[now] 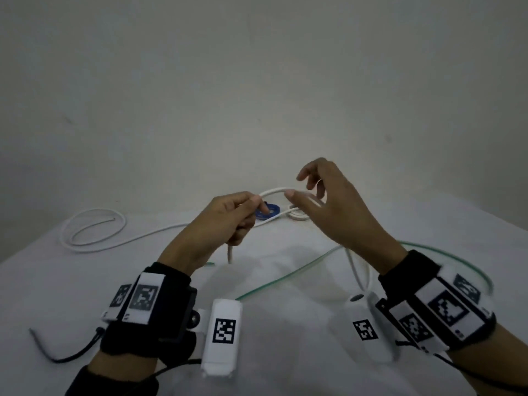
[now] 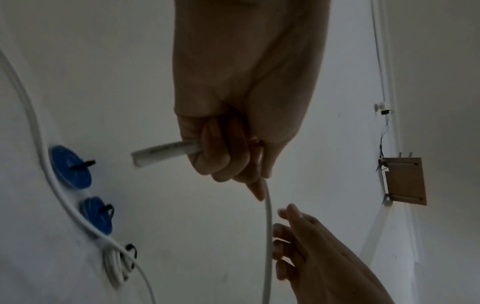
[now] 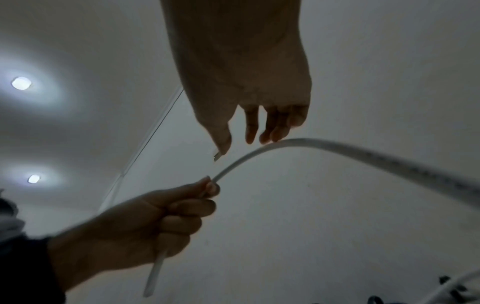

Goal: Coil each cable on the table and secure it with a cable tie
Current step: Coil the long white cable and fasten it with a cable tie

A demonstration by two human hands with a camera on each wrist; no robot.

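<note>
Two hands are raised above a table point(image 1: 285, 281) at frame centre. The left hand point(image 1: 225, 221), centre-left, holds a cable point(image 1: 274, 192) that arcs rightward to the right hand point(image 1: 334, 212). Behind them on the table lie coiled bundles point(image 1: 270, 211). A loose loop point(image 1: 94, 232) lies at far left. Another cable point(image 1: 285, 277) crosses between the wrists, lower centre.

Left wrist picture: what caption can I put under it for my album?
Left hand grips a white cable near its end while the open right hand reaches for it.
</note>
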